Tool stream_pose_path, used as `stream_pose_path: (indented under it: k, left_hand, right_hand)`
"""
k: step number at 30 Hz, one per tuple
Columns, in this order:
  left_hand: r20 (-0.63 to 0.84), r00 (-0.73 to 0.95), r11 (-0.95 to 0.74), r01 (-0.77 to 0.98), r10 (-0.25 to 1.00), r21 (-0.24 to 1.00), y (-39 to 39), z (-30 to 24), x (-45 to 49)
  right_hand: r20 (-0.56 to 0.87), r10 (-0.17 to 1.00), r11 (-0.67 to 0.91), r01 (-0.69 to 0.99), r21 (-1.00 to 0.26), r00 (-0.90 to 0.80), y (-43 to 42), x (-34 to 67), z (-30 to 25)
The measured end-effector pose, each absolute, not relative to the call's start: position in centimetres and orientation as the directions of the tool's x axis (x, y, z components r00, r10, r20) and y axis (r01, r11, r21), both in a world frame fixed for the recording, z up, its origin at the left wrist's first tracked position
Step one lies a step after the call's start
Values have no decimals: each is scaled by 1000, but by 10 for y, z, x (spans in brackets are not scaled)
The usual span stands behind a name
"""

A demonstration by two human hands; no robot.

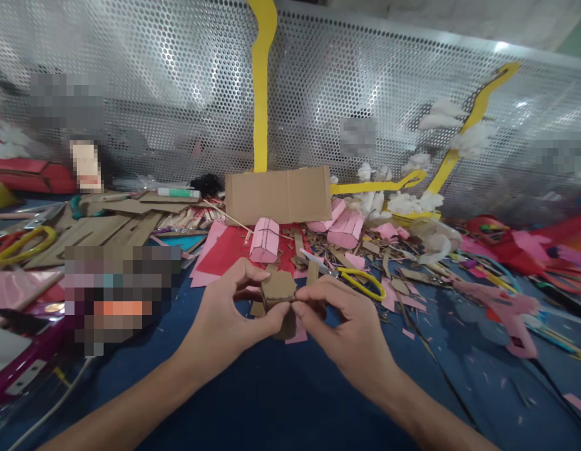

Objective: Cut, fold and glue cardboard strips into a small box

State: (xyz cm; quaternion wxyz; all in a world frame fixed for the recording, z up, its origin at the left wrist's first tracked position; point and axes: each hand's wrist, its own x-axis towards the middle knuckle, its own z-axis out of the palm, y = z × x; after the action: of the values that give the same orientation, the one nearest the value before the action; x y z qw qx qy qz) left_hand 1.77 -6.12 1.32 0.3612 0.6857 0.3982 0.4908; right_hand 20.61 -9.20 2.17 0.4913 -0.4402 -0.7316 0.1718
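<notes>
Above the blue table, my left hand (229, 307) and my right hand (342, 319) meet at a small brown cardboard piece (278, 285). My left fingers and thumb curl round its left side and front edge. The right thumb and index finger pinch at its right front corner. What lies behind the fingers is hidden. Just beyond the hands stands a small pink paper box (265, 240) with dark lines. Scissors with a yellow handle (365, 283) lie behind my right hand, touching neither hand as far as I can see.
A pink glue gun (504, 310) with a dark cord lies at right. Cardboard scraps, more pink paper boxes (345, 228) and white fluff (415, 203) spread across the back. A brown cardboard box (278, 195) with a yellow strip (261, 94) stands before a perforated metal panel (309, 81).
</notes>
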Motion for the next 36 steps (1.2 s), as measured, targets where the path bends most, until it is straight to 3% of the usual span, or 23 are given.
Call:
stream_pose_path:
  k: [11, 22, 32, 36]
  left_hand:
    - [340, 271, -386, 141, 901, 912, -55, 6, 16]
    - [295, 291, -314, 20, 910, 949, -59, 3, 17]
    - [301, 244, -302, -37, 922, 953, -61, 2, 21]
    - [301, 230, -300, -39, 926, 953, -61, 1, 21]
  right_hand:
    - [500, 847, 521, 472, -711, -181, -96, 208, 24]
    - [471, 879, 467, 330, -820, -74, -96, 204, 21]
    - [208, 977, 207, -12, -978, -49, -92, 199, 16]
    - [153, 987, 149, -66, -987, -47, -91, 199, 14]
